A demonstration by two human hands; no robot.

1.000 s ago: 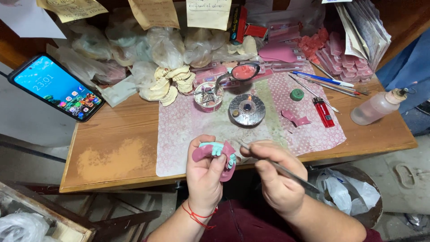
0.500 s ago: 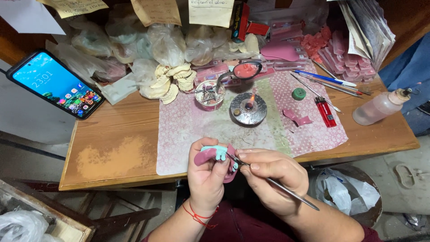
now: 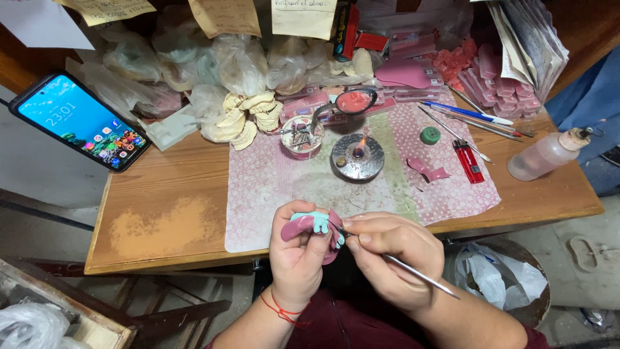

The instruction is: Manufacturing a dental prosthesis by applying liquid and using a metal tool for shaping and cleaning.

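Left hand (image 3: 298, 258) closed around a pink wax plate (image 3: 298, 227) bearing a pale teal piece (image 3: 312, 221); thumb and fingers wrap it from below, holding it in front of the table edge (image 3: 168, 257), over the lap.

Right hand (image 3: 387, 252) pinched shut on a thin metal tool (image 3: 413, 274), pen-style. Tool tip sits just right of the left fingertips, at the edge of the teal piece; whether it touches the wax, cannot tell. Shaft trails back past the right wrist.

Beyond the fingers, on the patterned mat (image 3: 258, 187): burner (image 3: 357, 156) lit, small flame showing. Spoon (image 3: 352, 102) with red wax behind it. Small cup (image 3: 301, 137) of bits to the burner's left. Pink wax scrap (image 3: 427, 170) and red lighter (image 3: 467, 161) to the right. Squeeze bottle (image 3: 547, 154) farther right. Phone (image 3: 79, 121) far left, screen on. Plaster casts (image 3: 245, 119) at the back.

Judged stage: mid-work. Teal piece already seated on the plate; shaping along its margin looks under way. Wax outline looks rough, so trimming and smoothing likely remain. Flame on and wax in the spoon suggest more heating or adding is expected.
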